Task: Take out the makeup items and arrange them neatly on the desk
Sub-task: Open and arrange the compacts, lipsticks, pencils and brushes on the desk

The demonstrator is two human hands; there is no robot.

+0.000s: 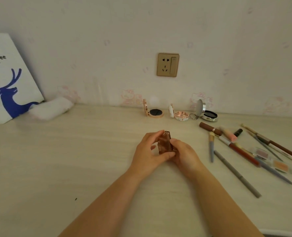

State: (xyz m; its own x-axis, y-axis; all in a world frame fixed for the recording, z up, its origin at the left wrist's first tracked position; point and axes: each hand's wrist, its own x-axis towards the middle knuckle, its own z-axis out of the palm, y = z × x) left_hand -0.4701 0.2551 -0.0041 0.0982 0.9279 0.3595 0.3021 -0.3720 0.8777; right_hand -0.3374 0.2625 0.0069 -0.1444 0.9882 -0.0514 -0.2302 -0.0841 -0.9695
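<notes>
From the head camera, both hands meet over the middle of the desk [73,159]: the left hand [148,151] and right hand [184,153] each curl their fingers round a small translucent brown case [165,142], held just above the surface. Bare desktop spreads to the left and front. Three open compacts [154,112] line the wall edge; pencils and brushes [236,173] lie scattered right. A paper bag [6,77] reading "coffee" leans at far left.

"coffee" on white bag [8,77].
</notes>
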